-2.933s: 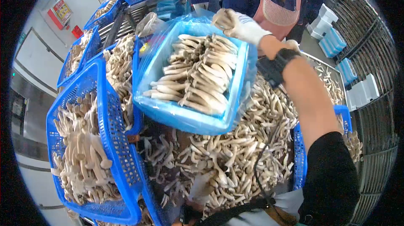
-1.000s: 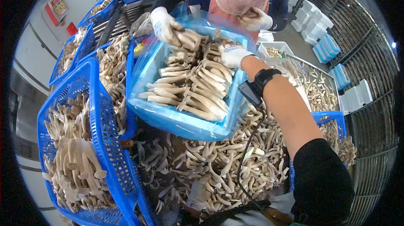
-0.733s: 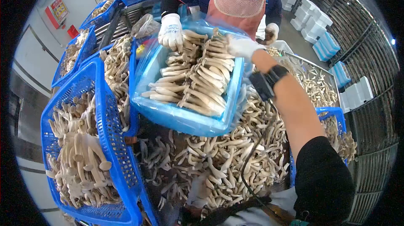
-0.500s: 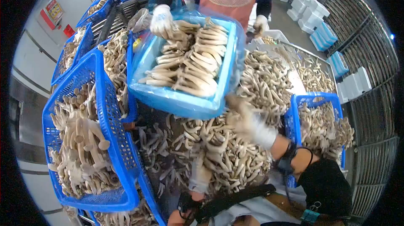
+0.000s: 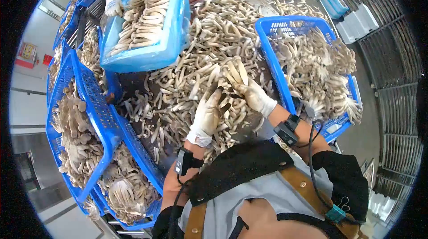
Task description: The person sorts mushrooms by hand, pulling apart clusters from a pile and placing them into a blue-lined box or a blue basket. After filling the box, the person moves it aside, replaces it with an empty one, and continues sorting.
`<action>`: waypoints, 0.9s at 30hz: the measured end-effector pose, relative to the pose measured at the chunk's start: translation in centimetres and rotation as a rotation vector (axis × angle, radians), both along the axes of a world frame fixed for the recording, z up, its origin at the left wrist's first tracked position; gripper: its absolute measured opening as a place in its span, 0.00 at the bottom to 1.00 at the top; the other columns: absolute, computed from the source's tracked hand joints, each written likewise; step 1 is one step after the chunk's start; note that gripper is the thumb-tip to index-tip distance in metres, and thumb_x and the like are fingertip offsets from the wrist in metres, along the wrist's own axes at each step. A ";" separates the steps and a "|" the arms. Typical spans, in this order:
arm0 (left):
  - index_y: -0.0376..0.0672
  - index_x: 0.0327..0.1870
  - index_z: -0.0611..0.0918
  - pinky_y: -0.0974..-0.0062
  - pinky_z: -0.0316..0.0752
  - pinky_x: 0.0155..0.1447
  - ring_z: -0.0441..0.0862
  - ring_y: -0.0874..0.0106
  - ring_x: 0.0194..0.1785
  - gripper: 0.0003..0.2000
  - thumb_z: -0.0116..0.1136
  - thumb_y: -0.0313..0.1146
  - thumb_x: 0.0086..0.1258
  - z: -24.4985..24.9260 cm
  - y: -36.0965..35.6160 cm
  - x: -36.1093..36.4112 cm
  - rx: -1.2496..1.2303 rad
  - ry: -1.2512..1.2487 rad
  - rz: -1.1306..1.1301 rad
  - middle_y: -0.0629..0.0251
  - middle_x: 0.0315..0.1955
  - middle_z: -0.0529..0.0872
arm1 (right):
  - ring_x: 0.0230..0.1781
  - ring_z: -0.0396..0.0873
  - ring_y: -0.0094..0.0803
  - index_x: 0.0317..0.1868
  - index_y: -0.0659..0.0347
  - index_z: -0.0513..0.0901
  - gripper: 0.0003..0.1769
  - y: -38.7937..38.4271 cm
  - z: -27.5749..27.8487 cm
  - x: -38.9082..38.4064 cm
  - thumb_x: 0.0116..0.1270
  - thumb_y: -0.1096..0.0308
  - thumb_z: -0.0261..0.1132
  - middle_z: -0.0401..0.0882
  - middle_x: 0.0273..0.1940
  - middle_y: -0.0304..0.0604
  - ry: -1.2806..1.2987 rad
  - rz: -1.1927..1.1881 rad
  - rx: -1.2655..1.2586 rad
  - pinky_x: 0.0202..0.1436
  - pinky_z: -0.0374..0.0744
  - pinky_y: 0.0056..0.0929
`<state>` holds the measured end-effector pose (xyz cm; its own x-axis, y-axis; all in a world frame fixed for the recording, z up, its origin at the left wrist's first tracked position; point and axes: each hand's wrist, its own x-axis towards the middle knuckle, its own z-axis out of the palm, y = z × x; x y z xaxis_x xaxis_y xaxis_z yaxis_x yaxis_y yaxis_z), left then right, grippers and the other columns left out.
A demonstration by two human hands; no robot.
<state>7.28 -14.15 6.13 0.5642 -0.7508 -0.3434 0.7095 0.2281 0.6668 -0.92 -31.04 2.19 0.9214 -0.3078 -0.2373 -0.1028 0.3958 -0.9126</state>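
My right hand (image 5: 255, 97), in a whitish glove with dirty fingertips, pinches a few pale mushrooms (image 5: 236, 72) over a heap of loose mushrooms (image 5: 196, 74). My left hand (image 5: 207, 116), gloved too, is just left of it with its fingers apart and dark-stained; no mushroom shows clearly in its grasp. Beyond the heap, at upper left, a blue plastic-lined foam box (image 5: 133, 63) holds mushrooms laid in neat rows. A co-worker's gloved hands (image 5: 113, 4) are at that box, one at its left rim and one above its far end.
A blue basket (image 5: 275, 67) piled with mushroom clusters stands to my right. More blue baskets (image 5: 89, 92) with clusters are stacked along my left. White foam boxes (image 5: 356, 23) line the floor at upper right, beside slatted racks (image 5: 397, 61).
My view has tilted down and shifted. The lined box now sits farther left, with a co-worker's hands at it. My right hand has come in beside my left and now holds mushrooms.
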 end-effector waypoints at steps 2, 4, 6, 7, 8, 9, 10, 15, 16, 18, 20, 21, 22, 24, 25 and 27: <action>0.43 0.71 0.65 0.70 0.74 0.58 0.74 0.73 0.60 0.28 0.59 0.38 0.73 -0.7 0.2 -1.0 0.115 -0.095 -0.015 0.65 0.61 0.74 | 0.59 0.71 0.27 0.72 0.64 0.62 0.29 -1.5 -1.7 -0.9 0.71 0.77 0.54 0.72 0.62 0.39 0.146 0.027 -0.148 0.61 0.70 0.22; 0.41 0.70 0.66 0.74 0.74 0.57 0.75 0.74 0.57 0.28 0.59 0.37 0.72 -0.8 1.6 -1.4 0.199 -0.151 0.062 0.65 0.59 0.76 | 0.46 0.76 0.26 0.67 0.64 0.67 0.25 -2.0 -2.5 -0.9 0.69 0.76 0.56 0.78 0.51 0.41 0.059 -0.172 -0.121 0.49 0.77 0.25; 0.36 0.68 0.69 0.74 0.73 0.58 0.77 0.71 0.55 0.26 0.57 0.36 0.71 -0.7 4.4 -1.7 0.314 -0.293 0.099 0.59 0.55 0.79 | 0.45 0.78 0.28 0.64 0.66 0.68 0.24 -3.4 -2.0 -2.2 0.68 0.78 0.56 0.79 0.51 0.43 0.099 -0.246 -0.089 0.50 0.78 0.26; 0.35 0.67 0.70 0.72 0.72 0.59 0.76 0.70 0.55 0.25 0.57 0.35 0.71 -1.3 5.8 -2.1 0.442 -0.555 0.134 0.57 0.56 0.78 | 0.45 0.78 0.30 0.63 0.68 0.69 0.23 -3.2 0.4 -2.8 0.67 0.79 0.56 0.79 0.50 0.43 0.164 -0.293 -0.132 0.50 0.78 0.27; 0.35 0.67 0.70 0.70 0.72 0.60 0.76 0.68 0.56 0.25 0.56 0.34 0.71 -2.3 7.0 -2.8 0.568 -0.820 0.166 0.55 0.56 0.78 | 0.45 0.78 0.30 0.60 0.71 0.71 0.22 -3.0 2.7 -3.1 0.66 0.79 0.59 0.80 0.49 0.45 0.225 -0.317 -0.305 0.51 0.78 0.27; 0.34 0.64 0.71 0.67 0.69 0.63 0.75 0.62 0.58 0.25 0.57 0.34 0.68 -3.6 8.1 -3.9 0.689 -1.071 0.170 0.51 0.56 0.77 | 0.46 0.77 0.29 0.62 0.71 0.70 0.23 -3.2 1.8 -3.0 0.66 0.78 0.59 0.79 0.50 0.46 0.179 -0.328 -0.320 0.52 0.76 0.27; 0.37 0.62 0.74 0.61 0.66 0.67 0.72 0.56 0.63 0.25 0.60 0.33 0.64 -5.2 9.2 -4.7 0.755 -1.162 0.032 0.49 0.56 0.76 | 0.48 0.75 0.28 0.63 0.72 0.69 0.25 -3.9 0.1 -2.6 0.66 0.77 0.60 0.78 0.51 0.46 0.135 -0.336 -0.336 0.53 0.74 0.27; 0.38 0.61 0.73 0.50 0.60 0.70 0.65 0.45 0.66 0.30 0.66 0.34 0.55 -8.6 10.3 -8.3 0.710 -1.709 -0.158 0.47 0.61 0.72 | 0.44 0.76 0.29 0.63 0.73 0.69 0.26 -2.8 -2.8 1.7 0.66 0.73 0.62 0.79 0.49 0.47 0.269 -0.302 -0.765 0.48 0.76 0.24; 0.37 0.62 0.72 0.49 0.60 0.70 0.64 0.44 0.67 0.31 0.66 0.35 0.55 -9.0 11.1 -8.5 0.758 -1.688 -0.133 0.47 0.61 0.71 | 0.51 0.76 0.55 0.56 0.67 0.77 0.23 -3.6 -2.5 2.5 0.67 0.58 0.60 0.75 0.54 0.61 0.467 -0.182 -0.691 0.58 0.73 0.41; 0.35 0.64 0.70 0.48 0.58 0.70 0.62 0.44 0.68 0.34 0.67 0.37 0.54 -8.1 12.6 -8.9 0.935 -1.624 -0.025 0.46 0.63 0.70 | 0.50 0.75 0.35 0.65 0.72 0.66 0.28 -4.7 -5.4 3.6 0.67 0.71 0.61 0.75 0.55 0.51 0.205 -0.271 -0.957 0.57 0.74 0.27; 0.37 0.62 0.73 0.46 0.59 0.70 0.62 0.41 0.67 0.34 0.68 0.42 0.54 -9.9 14.7 -8.2 1.025 -1.570 0.091 0.45 0.61 0.70 | 0.51 0.75 0.38 0.67 0.67 0.63 0.29 -4.4 -3.4 2.1 0.65 0.78 0.56 0.75 0.55 0.50 0.128 -0.324 -0.731 0.57 0.75 0.30; 0.37 0.62 0.73 0.46 0.60 0.70 0.62 0.40 0.66 0.33 0.68 0.42 0.55 -9.9 15.2 -7.5 1.052 -1.604 0.139 0.45 0.61 0.70 | 0.52 0.75 0.40 0.69 0.64 0.62 0.31 -5.2 -5.4 2.0 0.64 0.81 0.53 0.74 0.55 0.50 -0.019 -0.406 -0.411 0.56 0.75 0.32; 0.37 0.62 0.74 0.46 0.60 0.70 0.63 0.40 0.66 0.33 0.68 0.42 0.55 -9.5 15.3 -6.6 1.079 -1.638 0.189 0.45 0.61 0.71 | 0.49 0.75 0.44 0.71 0.61 0.60 0.34 -4.0 -3.3 1.0 0.62 0.82 0.53 0.75 0.50 0.48 -0.121 -0.493 -0.054 0.57 0.75 0.36; 0.36 0.60 0.75 0.48 0.62 0.68 0.64 0.44 0.65 0.28 0.66 0.38 0.58 -8.6 13.8 -3.5 1.044 -1.627 0.191 0.46 0.60 0.72 | 0.68 0.65 0.46 0.74 0.56 0.49 0.39 -3.8 -5.2 -2.1 0.63 0.89 0.42 0.48 0.75 0.53 -0.087 -0.428 -0.294 0.65 0.74 0.44; 0.37 0.60 0.75 0.50 0.63 0.68 0.65 0.46 0.65 0.27 0.66 0.37 0.59 -7.8 12.2 -1.6 1.026 -1.631 0.184 0.47 0.60 0.72 | 0.58 0.74 0.39 0.75 0.50 0.49 0.38 -3.7 -8.1 -3.1 0.67 0.84 0.46 0.62 0.67 0.50 -0.117 -0.527 -0.092 0.57 0.77 0.35; 0.36 0.60 0.75 0.54 0.66 0.67 0.69 0.50 0.63 0.25 0.63 0.35 0.61 -5.7 8.1 2.4 0.907 -1.602 0.109 0.47 0.58 0.75 | 0.56 0.78 0.33 0.77 0.43 0.47 0.39 -2.7 -10.2 -4.3 0.71 0.78 0.52 0.73 0.63 0.52 0.173 -0.461 -0.052 0.56 0.78 0.26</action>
